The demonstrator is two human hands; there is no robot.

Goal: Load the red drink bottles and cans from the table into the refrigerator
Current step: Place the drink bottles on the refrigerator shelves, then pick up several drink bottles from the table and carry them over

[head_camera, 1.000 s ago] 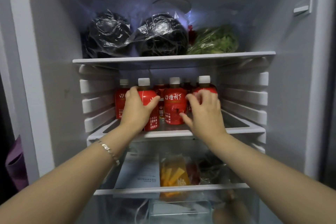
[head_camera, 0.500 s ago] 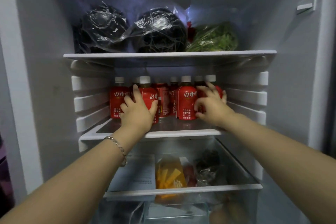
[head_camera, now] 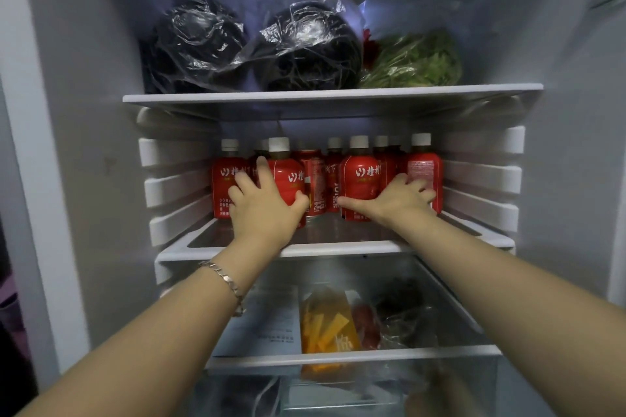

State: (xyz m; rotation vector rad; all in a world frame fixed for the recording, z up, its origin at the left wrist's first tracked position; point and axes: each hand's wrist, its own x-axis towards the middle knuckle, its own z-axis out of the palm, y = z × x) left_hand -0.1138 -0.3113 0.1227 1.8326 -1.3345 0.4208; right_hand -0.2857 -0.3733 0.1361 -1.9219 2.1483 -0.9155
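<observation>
Red bottles (head_camera: 223,189) with white caps stand upright in crowded rows at the back of the middle shelf (head_camera: 338,249) of the refrigerator (head_camera: 101,145). A red can (head_camera: 315,179) stands among them, just left of centre. The left hand (head_camera: 264,210), with a bracelet (head_camera: 223,278) on its wrist, grips the front bottle (head_camera: 288,176) beside the can, its fingers curled round the left side and its thumb round the right. The right hand (head_camera: 399,200) lies against the right part of the row. Its thumb stretches left across the foot of the centre bottle (head_camera: 359,173), and its fingers are bent against the far-right bottle (head_camera: 425,162); whether it clasps or only presses I cannot tell. On the top shelf (head_camera: 332,95) sit two dark bundles (head_camera: 200,41) wrapped in clear plastic and, to their right, a bag of green leaves (head_camera: 416,61). The lower compartment (head_camera: 355,357) holds a white printed sheet (head_camera: 267,322), an orange packet (head_camera: 325,322), something red (head_camera: 364,325) in film and a dark bag (head_camera: 406,311), all lying close together.
</observation>
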